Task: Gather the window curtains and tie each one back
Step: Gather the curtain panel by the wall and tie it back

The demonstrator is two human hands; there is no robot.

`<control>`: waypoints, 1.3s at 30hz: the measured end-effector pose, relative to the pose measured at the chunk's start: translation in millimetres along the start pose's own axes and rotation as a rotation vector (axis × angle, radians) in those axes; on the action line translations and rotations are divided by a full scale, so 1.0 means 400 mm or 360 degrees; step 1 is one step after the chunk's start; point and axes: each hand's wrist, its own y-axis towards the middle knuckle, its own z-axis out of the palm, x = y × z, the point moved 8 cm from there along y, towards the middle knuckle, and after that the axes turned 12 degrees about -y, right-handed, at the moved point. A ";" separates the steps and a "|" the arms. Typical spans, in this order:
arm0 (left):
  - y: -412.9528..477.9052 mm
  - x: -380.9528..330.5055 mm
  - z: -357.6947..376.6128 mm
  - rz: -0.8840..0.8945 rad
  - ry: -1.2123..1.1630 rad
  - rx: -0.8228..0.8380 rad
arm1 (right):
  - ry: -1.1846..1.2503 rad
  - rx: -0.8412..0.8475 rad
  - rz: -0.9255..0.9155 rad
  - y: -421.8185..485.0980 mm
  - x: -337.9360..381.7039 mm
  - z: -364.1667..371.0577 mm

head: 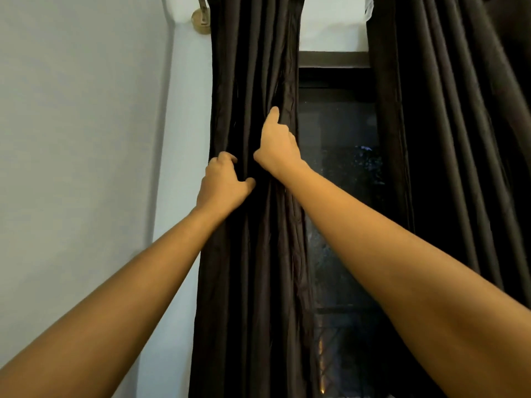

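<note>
Only one view is given, taken from the head through a wide-angle lens. It is aimed forward and somewhat upward, so that a rod bracket [201,21] is caught at 11 o'clock. The curtain [250,268] is seen close, within arm's reach, at centre. The window [339,168] is framed toward 3 o'clock, the wall [86,139] toward 9. The left arm [115,297] is cut off at 7 o'clock, the right arm [416,268] at 5.

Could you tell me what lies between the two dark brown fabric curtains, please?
The head view shows a dark glass window pane under a brown frame bar between the left curtain and the right curtain.
</note>
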 end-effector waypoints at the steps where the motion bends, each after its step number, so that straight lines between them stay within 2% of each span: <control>1: -0.012 0.003 0.009 -0.0006 0.0014 0.0003 | -0.0032 -0.0008 0.0002 -0.018 -0.009 0.010; 8: -0.099 0.043 0.061 -0.0053 0.0034 0.0036 | -0.0251 -0.0081 -0.0070 -0.180 -0.046 0.069; 16: -0.234 0.118 0.115 -0.0203 -0.0004 0.0099 | -0.0259 -0.0155 0.0081 -0.352 -0.103 0.145; 22: -0.363 0.202 0.149 -0.0301 -0.0018 0.0088 | -0.0193 0.0014 0.0160 -0.509 -0.142 0.224; 33: -0.596 0.254 0.210 -0.0273 -0.0103 0.0039 | -0.0024 -0.0004 0.0046 -0.761 -0.190 0.337; 39: -0.692 0.298 0.217 -0.0460 -0.0245 -0.0109 | -0.0031 0.0080 0.0042 -0.874 -0.218 0.395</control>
